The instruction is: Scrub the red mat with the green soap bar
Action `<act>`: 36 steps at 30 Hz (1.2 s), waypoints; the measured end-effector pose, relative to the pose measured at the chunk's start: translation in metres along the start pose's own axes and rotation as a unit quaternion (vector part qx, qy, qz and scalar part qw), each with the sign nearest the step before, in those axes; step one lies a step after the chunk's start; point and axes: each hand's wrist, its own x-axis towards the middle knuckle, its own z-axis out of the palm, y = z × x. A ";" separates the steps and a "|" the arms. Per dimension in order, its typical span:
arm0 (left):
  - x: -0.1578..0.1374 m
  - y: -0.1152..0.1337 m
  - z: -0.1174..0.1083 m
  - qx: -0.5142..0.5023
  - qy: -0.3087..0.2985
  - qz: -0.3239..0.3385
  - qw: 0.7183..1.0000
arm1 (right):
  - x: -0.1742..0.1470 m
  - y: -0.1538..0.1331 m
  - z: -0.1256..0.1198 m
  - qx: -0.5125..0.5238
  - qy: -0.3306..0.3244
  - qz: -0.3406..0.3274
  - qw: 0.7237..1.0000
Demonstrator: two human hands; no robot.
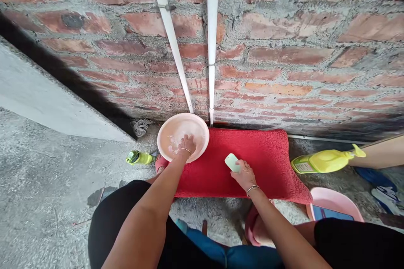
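Note:
My left hand reaches down into a round pale pink basin of water, its fingers apart and seemingly empty. Bubbles or foam float beside it. My right hand grips the near end of a pale green rounded block with a small hole at its far end; its underside is hidden. That hand hovers over or rests on a red towel-like cloth, I cannot tell which. The cloth lies over a low bench-like surface, and the basin stands at its left end.
A yellow pump bottle stands right of the cloth, above a pink tub holding a dark flat thing. A green drinking bottle is left of the basin. White pipes run down the brick wall. Shoes lie far right.

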 end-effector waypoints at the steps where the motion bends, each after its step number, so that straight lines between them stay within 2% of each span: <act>1: -0.006 0.010 -0.004 0.002 0.028 0.007 1.000 | 0.001 0.003 -0.002 0.008 0.010 0.010 1.000; 3: -0.022 0.033 -0.006 0.035 0.086 0.043 0.995 | 0.001 0.007 -0.007 0.020 0.027 0.030 0.999; 6: -0.052 0.066 0.010 0.094 0.164 0.191 0.963 | -0.001 0.014 -0.015 0.040 0.042 0.061 0.996; 8: -0.070 0.078 0.030 0.118 0.142 0.285 0.941 | -0.004 0.018 -0.022 0.050 0.046 0.084 0.994; 10: -0.083 0.083 0.051 0.137 0.068 0.320 0.935 | -0.006 0.019 -0.030 0.047 0.048 0.109 0.992; 13: -0.090 0.078 0.068 0.172 -0.071 0.248 0.951 | -0.006 0.008 -0.037 0.015 0.052 0.133 0.990; 15: -0.089 0.071 0.070 0.194 -0.124 0.183 0.956 | -0.003 -0.010 -0.035 -0.017 0.042 0.114 0.992; 19: -0.088 0.058 0.065 0.203 -0.149 0.074 0.965 | 0.005 -0.059 -0.017 -0.071 -0.023 0.005 0.997; 22: -0.089 0.051 0.067 0.184 -0.166 -0.003 0.969 | 0.010 -0.076 -0.003 -0.086 -0.061 -0.041 0.994; 24: -0.088 0.048 0.071 0.173 -0.181 -0.021 0.968 | 0.011 -0.066 0.000 -0.098 -0.063 -0.047 0.992; 26: -0.086 0.048 0.076 0.171 -0.191 -0.020 0.966 | 0.008 -0.040 -0.004 -0.114 -0.051 -0.032 0.992; 28: -0.084 0.048 0.080 0.178 -0.193 -0.014 0.965 | 0.003 -0.006 -0.013 -0.124 -0.028 0.009 0.992; 31: -0.081 0.048 0.085 0.180 -0.191 -0.006 0.965 | -0.008 0.035 -0.029 -0.114 0.018 0.109 0.987; 33: -0.080 0.048 0.088 0.179 -0.190 -0.007 0.965 | -0.014 0.041 -0.031 -0.107 0.041 0.144 0.983; 36: -0.080 0.048 0.089 0.175 -0.183 -0.012 0.967 | -0.017 0.014 -0.017 -0.115 0.031 0.087 0.989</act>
